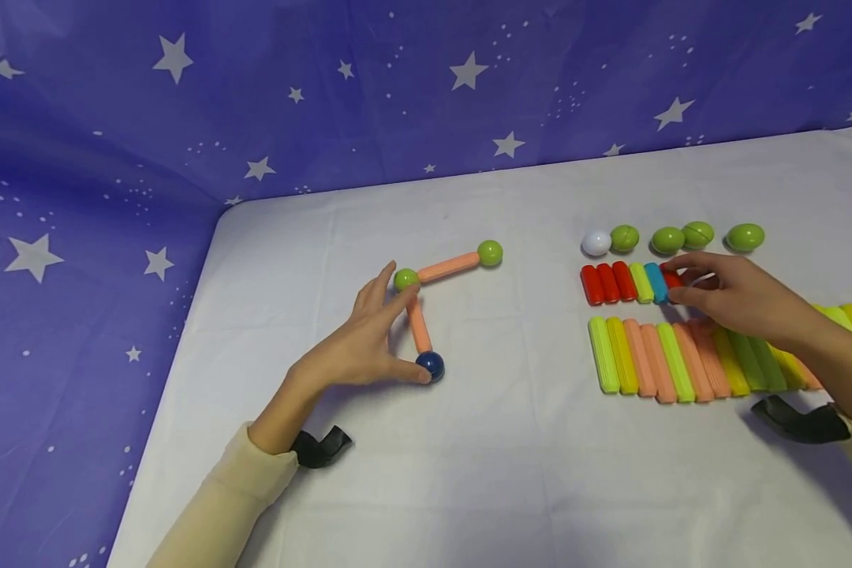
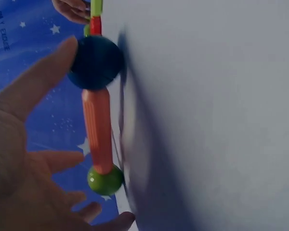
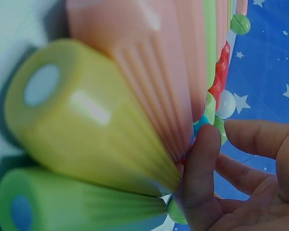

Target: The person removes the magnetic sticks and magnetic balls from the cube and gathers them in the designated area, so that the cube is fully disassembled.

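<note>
On the left of the cloth, two orange magnetic rods (image 1: 449, 267) join two green balls (image 1: 490, 252) and a dark blue ball (image 1: 431, 365) into a bent shape. My left hand (image 1: 365, 335) spans one rod with fingers spread. Its thumb touches the blue ball (image 2: 96, 62), and a finger lies beside the corner green ball (image 2: 105, 179). Over on the right, my right hand (image 1: 734, 292) pinches a short red magnetic rod (image 1: 673, 281) at the end of the short-rod row. The fingers partly hide that rod.
Short red, yellow-green and blue rods (image 1: 610, 282) lie side by side. Behind them sit a white ball (image 1: 596, 242) and several green balls (image 1: 745, 237). Long coloured rods (image 1: 653, 363) form a row in front, extending under the right forearm. A starry purple cloth (image 1: 397, 95) hangs behind.
</note>
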A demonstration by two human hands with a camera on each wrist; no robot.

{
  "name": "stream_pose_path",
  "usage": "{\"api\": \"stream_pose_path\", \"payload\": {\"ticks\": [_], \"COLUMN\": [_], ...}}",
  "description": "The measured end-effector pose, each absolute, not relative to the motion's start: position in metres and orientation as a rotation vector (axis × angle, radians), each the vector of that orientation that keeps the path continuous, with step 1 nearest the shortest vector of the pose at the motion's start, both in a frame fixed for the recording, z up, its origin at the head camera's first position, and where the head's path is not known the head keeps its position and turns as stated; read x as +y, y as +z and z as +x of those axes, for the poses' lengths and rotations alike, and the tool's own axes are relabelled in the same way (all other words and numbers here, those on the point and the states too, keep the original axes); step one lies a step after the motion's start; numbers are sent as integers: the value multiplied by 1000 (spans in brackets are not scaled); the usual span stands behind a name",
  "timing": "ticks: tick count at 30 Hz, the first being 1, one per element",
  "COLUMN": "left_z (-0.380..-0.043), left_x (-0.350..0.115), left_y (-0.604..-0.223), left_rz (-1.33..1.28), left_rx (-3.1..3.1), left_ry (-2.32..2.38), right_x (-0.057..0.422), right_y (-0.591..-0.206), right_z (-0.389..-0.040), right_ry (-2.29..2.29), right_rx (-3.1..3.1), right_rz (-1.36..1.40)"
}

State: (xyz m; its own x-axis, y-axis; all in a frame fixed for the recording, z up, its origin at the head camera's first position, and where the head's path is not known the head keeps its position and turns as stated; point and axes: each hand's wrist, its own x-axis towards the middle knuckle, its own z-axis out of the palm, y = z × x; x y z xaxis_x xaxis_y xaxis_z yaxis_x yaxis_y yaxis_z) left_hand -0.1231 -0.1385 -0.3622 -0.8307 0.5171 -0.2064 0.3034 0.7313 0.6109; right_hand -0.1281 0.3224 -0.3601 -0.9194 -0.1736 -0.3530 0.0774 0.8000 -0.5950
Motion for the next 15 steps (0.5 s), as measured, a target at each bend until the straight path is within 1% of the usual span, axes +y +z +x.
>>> {"api": "stream_pose_path", "payload": {"ticks": [6, 15], "left_z": [-131, -126], "left_x": [-139, -132], "left_y": [-362, -357], "left_rz": [642, 639], "left_rx": [2555, 2544], "left_ry": [759, 729], "right_x": [323, 323], "right_y": [-359, -358], "right_z": [-125, -121], "right_ry": [-885, -911], "right_rx": [2576, 2581], "right_rz": [-76, -85]}}
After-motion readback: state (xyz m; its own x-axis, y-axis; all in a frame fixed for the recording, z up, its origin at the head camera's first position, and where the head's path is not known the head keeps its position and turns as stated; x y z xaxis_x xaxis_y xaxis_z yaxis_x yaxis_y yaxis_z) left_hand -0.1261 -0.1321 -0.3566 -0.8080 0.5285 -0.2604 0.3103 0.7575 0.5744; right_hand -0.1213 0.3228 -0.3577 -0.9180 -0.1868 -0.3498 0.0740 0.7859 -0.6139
